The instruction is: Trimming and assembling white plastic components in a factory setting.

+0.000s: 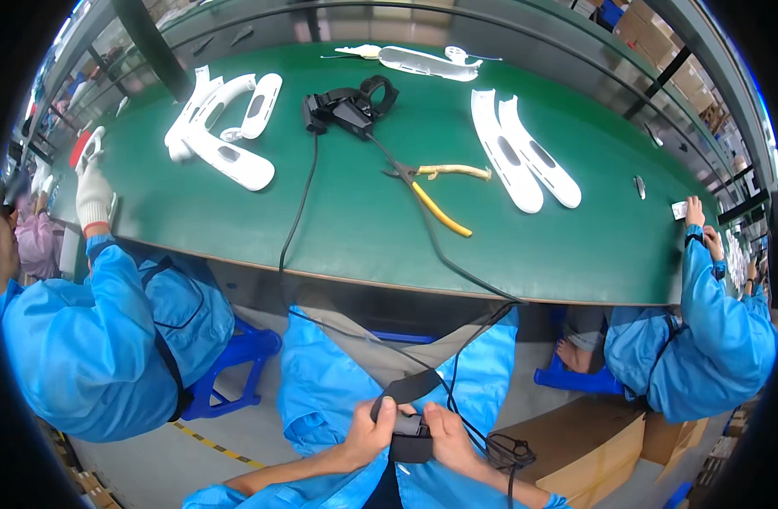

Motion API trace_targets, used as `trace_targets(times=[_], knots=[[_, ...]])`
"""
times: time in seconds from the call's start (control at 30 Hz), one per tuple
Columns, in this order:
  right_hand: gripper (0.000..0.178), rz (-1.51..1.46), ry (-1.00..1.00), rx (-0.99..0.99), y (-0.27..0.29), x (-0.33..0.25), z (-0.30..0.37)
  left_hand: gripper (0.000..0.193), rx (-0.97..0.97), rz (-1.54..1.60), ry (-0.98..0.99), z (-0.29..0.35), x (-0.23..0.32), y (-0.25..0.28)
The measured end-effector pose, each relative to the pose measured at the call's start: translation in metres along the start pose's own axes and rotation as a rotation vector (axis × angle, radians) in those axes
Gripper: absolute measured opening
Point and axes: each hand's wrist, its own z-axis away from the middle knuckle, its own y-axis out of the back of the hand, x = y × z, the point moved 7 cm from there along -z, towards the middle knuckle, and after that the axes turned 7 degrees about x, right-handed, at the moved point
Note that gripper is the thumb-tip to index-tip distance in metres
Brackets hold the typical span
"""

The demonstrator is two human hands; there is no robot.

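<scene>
Above my lap, my left hand (370,434) is closed on a black strap (410,388) that loops up from a small black box-like device (412,447). My right hand (450,437) grips the other side of that device, fingers closed around it and partly hidden. A black cable (453,373) runs beside my right hand, with a tangled bundle (509,452) hanging by the wrist. On the green table (363,220) ahead lie more black strapped devices (348,109), their cables trailing toward me. Pliers with yellow handles (440,210) rest right of them, one handle wrapped in something pale.
Curved white plastic shells lie in a left group (228,157) and a right pair (516,153); another long shell (429,62) is at the back. Co-workers in blue sit left (83,331) and right (711,339), on blue stools (236,373). A cardboard box (575,450) stands on the floor.
</scene>
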Motion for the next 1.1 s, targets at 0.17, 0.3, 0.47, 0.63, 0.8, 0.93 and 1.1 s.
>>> trace_targets(times=[0.17, 0.3, 0.47, 0.63, 0.8, 0.93, 1.1], knots=[[0.031, -0.316, 0.095, -0.112, 0.009, -0.008, 0.000, 0.040, 0.204, 0.210, 0.239, -0.003, -0.021, 0.010], [0.043, -0.029, 0.240, -0.276, -0.001, -0.035, 0.014, 0.042, 0.226, 0.314, 0.348, -0.008, -0.031, 0.013], [0.050, 0.295, 0.417, -0.049, 0.005, -0.038, 0.019, 0.042, 0.203, 0.341, 0.436, -0.010, -0.024, 0.010], [0.049, 0.182, 0.434, -0.008, 0.009, -0.036, 0.021, 0.033, 0.161, 0.337, 0.506, -0.007, -0.028, 0.006], [0.043, 0.117, 0.448, 0.063, 0.015, -0.042, 0.025, 0.023, 0.119, 0.229, 0.313, -0.010, -0.026, 0.007], [0.041, -0.112, 0.349, 0.044, 0.029, -0.021, 0.019, 0.027, -0.134, 0.111, 0.182, -0.003, -0.012, 0.001], [0.041, -0.322, 0.176, -0.041, 0.030, -0.004, 0.018, 0.034, -0.210, 0.087, 0.179, 0.001, -0.013, -0.003]])
